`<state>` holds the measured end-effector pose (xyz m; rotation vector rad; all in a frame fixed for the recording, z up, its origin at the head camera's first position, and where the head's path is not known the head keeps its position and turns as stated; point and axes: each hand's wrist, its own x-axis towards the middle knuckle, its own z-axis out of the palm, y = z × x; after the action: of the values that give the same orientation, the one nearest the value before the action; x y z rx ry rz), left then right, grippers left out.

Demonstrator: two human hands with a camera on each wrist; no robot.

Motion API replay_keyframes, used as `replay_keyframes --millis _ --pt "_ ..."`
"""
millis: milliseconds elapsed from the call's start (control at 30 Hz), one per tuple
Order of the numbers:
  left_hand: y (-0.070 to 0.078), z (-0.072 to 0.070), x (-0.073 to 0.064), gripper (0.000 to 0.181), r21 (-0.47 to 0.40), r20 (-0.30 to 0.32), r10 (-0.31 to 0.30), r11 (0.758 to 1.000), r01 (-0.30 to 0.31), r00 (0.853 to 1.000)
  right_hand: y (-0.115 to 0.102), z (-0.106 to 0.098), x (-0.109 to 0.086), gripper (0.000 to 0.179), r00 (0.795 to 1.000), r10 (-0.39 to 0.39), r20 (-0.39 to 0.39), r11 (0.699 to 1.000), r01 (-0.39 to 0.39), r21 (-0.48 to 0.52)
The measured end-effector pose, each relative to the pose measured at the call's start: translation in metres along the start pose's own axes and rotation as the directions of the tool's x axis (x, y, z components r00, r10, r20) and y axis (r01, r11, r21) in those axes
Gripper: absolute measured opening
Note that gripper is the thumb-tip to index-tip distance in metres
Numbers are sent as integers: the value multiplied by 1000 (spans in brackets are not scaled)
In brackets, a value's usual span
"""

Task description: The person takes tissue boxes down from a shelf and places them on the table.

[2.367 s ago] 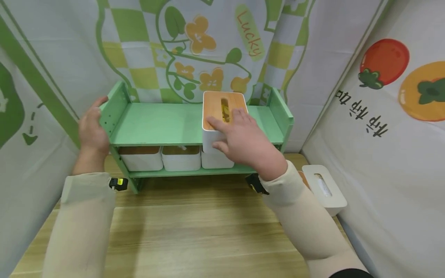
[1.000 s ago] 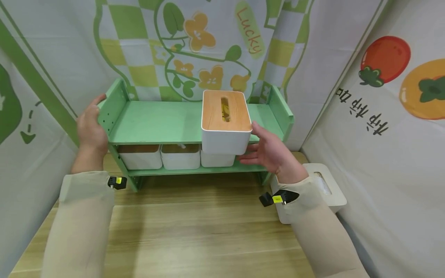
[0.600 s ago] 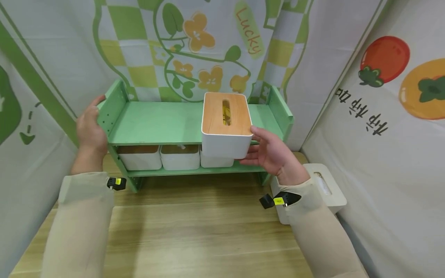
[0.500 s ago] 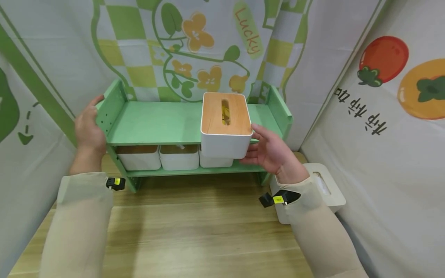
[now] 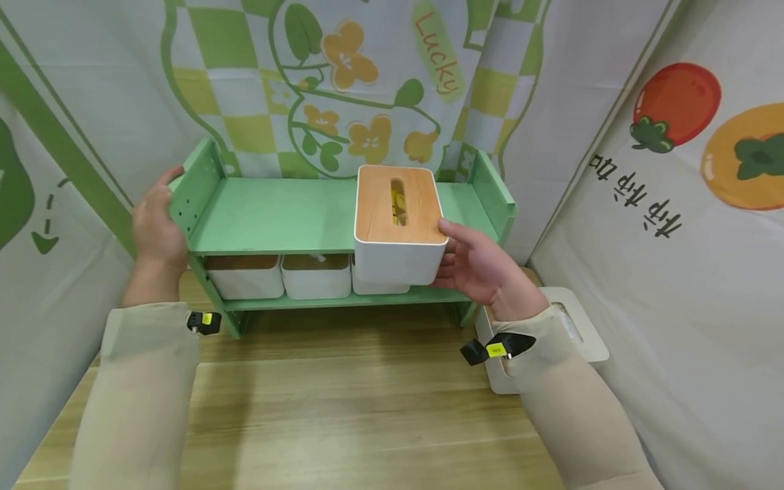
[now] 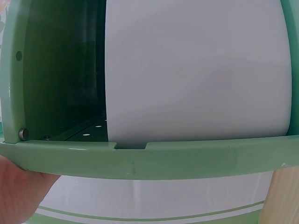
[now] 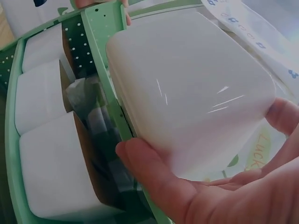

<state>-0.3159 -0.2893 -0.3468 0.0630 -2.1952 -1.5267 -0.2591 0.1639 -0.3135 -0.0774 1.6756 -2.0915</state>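
Observation:
My right hand (image 5: 480,272) grips a white tissue box (image 5: 398,263) with a wood-look lid by its right side. Its thumb lies at the lid's edge and its fingers go down the side, partly hidden. The box juts over the front of the green shelf's top board; whether it still touches the board, I cannot tell. Yellow contents show through its slot. In the right wrist view the fingers (image 7: 156,172) press against the white box wall. My left hand (image 5: 158,228) holds the left end panel of the green shelf (image 5: 282,214), fingertips at its upper edge.
Several white boxes, one of them (image 5: 316,282) in the middle, stand in a row on the lower board. More slotted boxes, including a white-lidded one (image 5: 578,327), sit on the wood-grain surface (image 5: 343,408) at the right. Printed cloth walls surround the shelf.
My right hand has gone from lying on top of the lid to gripping the box's right side. The box has shifted slightly toward me. My left hand stays on the shelf panel.

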Motion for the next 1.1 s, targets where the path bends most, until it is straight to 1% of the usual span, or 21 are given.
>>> replay_keyframes --millis 100,233,267,367,533,600,667,733,800,933,1000,1100 --pt "0 0 -1 54 -5 4 0 1000 0 1000 -1 -1 2 82 998 61 16 996 -62 65" --pt "2 -1 -1 53 -29 18 -16 999 17 1000 -3 -1 10 90 991 128 43 978 -134 158" --pt "2 -1 -1 53 -33 21 -22 999 22 1000 -4 -1 11 92 989 140 46 974 -146 176" --pt "3 -2 -1 53 -43 27 -30 999 31 999 -4 -1 15 92 988 150 40 971 -155 184" --pt "3 -2 -1 54 -36 47 -48 998 49 998 -4 -3 14 89 989 148 12 978 -148 147" --pt "3 -2 -1 54 -26 49 -55 998 56 997 -4 -3 12 90 989 150 12 981 -150 123" --pt "3 -2 -1 54 -37 52 -51 998 53 997 -5 -3 10 92 989 149 18 984 -150 93" --pt "3 -1 -1 54 -31 43 -49 998 50 998 -6 -3 10 92 989 145 24 987 -147 58" --pt "2 -1 -1 54 -35 38 -41 998 43 998 -7 -3 12 87 990 140 20 990 -141 31" --pt "1 -1 -1 53 -34 30 -42 999 43 999 -6 -4 13 73 992 127 -4 992 -127 13" --pt "1 -1 -1 53 -28 29 -40 999 41 999 -5 -5 13 71 993 116 -10 993 -116 4" --pt "0 0 0 54 -14 21 -34 999 34 999 -4 -6 11 72 996 94 0 995 -93 -20"
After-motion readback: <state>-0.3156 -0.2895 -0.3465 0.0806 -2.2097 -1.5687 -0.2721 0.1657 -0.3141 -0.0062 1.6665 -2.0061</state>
